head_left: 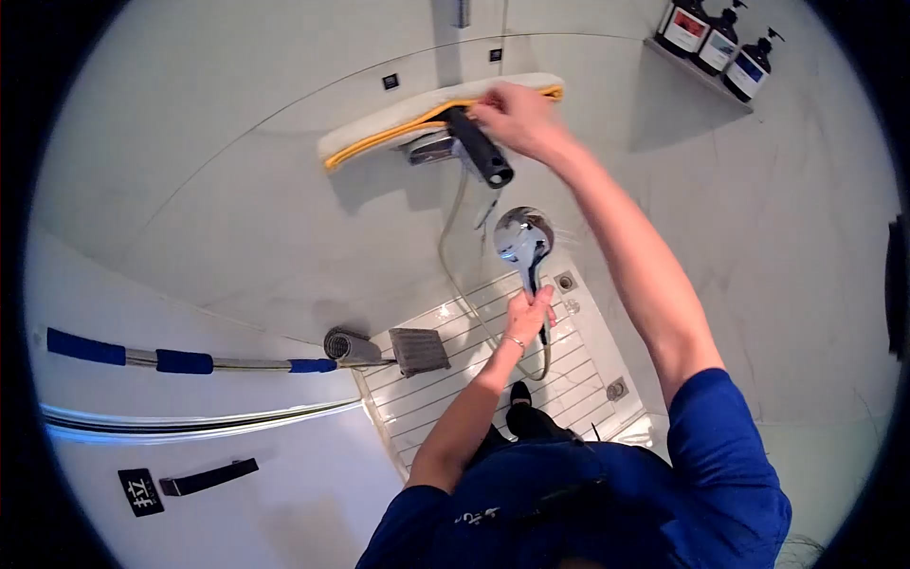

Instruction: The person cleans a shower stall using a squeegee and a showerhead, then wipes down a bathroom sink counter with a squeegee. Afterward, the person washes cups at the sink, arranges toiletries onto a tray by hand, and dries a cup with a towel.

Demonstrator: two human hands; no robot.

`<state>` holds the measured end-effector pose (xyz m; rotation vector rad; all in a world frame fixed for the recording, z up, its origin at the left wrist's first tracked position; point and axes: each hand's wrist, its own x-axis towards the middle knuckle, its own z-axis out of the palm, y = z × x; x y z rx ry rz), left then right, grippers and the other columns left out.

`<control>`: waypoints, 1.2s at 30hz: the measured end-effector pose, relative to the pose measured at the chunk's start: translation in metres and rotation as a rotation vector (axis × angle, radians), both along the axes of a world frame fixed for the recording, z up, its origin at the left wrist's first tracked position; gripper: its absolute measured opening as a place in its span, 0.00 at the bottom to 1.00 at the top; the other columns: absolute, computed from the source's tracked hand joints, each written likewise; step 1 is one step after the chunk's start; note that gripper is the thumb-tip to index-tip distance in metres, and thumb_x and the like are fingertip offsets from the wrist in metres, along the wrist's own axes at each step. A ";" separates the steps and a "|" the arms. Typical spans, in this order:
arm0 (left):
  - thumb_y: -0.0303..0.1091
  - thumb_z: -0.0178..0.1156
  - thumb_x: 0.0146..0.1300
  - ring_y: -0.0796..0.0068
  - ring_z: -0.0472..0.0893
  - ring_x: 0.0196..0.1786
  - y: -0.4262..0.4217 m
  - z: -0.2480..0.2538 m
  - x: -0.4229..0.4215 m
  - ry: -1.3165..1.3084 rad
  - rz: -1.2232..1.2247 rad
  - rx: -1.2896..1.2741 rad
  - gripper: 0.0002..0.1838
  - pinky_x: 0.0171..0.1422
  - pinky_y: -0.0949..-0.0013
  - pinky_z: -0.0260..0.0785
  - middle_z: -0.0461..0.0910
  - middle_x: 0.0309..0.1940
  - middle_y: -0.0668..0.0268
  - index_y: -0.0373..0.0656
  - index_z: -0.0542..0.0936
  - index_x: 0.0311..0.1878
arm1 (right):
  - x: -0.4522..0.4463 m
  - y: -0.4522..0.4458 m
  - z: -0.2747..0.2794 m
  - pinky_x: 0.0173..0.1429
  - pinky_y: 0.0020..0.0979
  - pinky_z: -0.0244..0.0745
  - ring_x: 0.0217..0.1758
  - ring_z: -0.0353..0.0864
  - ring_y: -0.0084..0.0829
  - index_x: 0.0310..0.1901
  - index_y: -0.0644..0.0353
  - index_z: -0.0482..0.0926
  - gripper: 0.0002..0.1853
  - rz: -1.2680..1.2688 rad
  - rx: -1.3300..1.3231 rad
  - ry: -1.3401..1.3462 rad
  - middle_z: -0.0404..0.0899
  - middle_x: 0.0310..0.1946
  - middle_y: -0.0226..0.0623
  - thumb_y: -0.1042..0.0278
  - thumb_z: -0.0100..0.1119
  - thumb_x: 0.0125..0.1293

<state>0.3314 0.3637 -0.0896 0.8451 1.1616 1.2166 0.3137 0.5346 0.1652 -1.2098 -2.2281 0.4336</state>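
My left hand [529, 316] is wrapped round the handle of a chrome shower head [523, 235], whose round head points up toward the wall; a hose hangs in a loop below it. Higher up, my right hand [512, 116] is at a wide white pad with yellow edging [379, 133], beside its black handle [482, 147]. The fingers look bent against the pad's edge near the handle, but whether they grip it is hard to tell. Behind the pad, a chrome fitting [431, 147] on the wall is partly hidden.
Three pump bottles [718, 47] stand on a corner shelf [697, 74] at the upper right. A rolled grey mat [351, 345], a grey square pad [419, 351] and a blue-banded pole [185, 361] are at the left. Below lies the slatted floor [427, 403].
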 end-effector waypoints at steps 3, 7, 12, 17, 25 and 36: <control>0.51 0.54 0.64 0.75 0.78 0.21 -0.005 0.003 -0.003 -0.055 0.014 0.011 0.23 0.28 0.72 0.71 0.78 0.17 0.62 0.38 0.73 0.26 | 0.078 -0.042 -0.032 0.36 0.22 0.68 0.31 0.71 0.19 0.42 0.63 0.76 0.11 0.095 -0.194 0.248 0.74 0.28 0.27 0.64 0.56 0.64; 0.52 0.55 0.64 0.76 0.78 0.22 -0.002 0.001 -0.001 -0.164 0.027 -0.030 0.24 0.29 0.72 0.72 0.78 0.18 0.63 0.37 0.73 0.26 | 0.176 -0.123 -0.155 0.44 0.26 0.70 0.38 0.71 0.19 0.41 0.62 0.75 0.09 0.061 -0.833 0.078 0.75 0.34 0.28 0.75 0.58 0.57; 0.58 0.53 0.61 0.64 0.80 0.26 0.006 0.026 0.004 0.493 -0.028 0.120 0.27 0.33 0.63 0.70 0.80 0.21 0.59 0.38 0.76 0.30 | 0.145 -0.195 -0.234 0.60 0.30 0.64 0.54 0.69 0.25 0.58 0.63 0.65 0.26 -0.097 -0.803 0.612 0.71 0.50 0.33 0.77 0.57 0.55; 0.54 0.55 0.60 0.57 0.80 0.30 0.000 0.069 -0.020 0.691 -0.287 0.285 0.22 0.36 0.60 0.71 0.79 0.25 0.54 0.41 0.78 0.35 | 0.123 -0.191 -0.238 0.51 0.27 0.68 0.45 0.73 0.24 0.51 0.65 0.68 0.24 -0.406 -0.525 0.782 0.74 0.42 0.34 0.73 0.64 0.53; 0.31 0.61 0.57 0.79 0.80 0.30 -0.085 -0.040 -0.189 0.040 0.120 -0.450 0.07 0.23 0.75 0.69 0.79 0.30 0.69 0.42 0.78 0.38 | 0.146 -0.157 -0.215 0.38 0.22 0.68 0.28 0.69 0.17 0.39 0.65 0.74 0.15 -0.534 -0.135 0.697 0.68 0.20 0.23 0.70 0.69 0.53; 0.37 0.62 0.58 0.85 0.62 0.11 -0.318 -0.138 -0.335 0.033 0.854 -0.706 0.14 0.10 0.81 0.49 0.72 0.21 0.69 0.43 0.75 0.45 | 0.201 -0.178 -0.237 0.20 0.20 0.59 0.17 0.65 0.14 0.28 0.60 0.76 0.10 -0.880 -0.210 0.592 0.69 0.16 0.23 0.65 0.67 0.56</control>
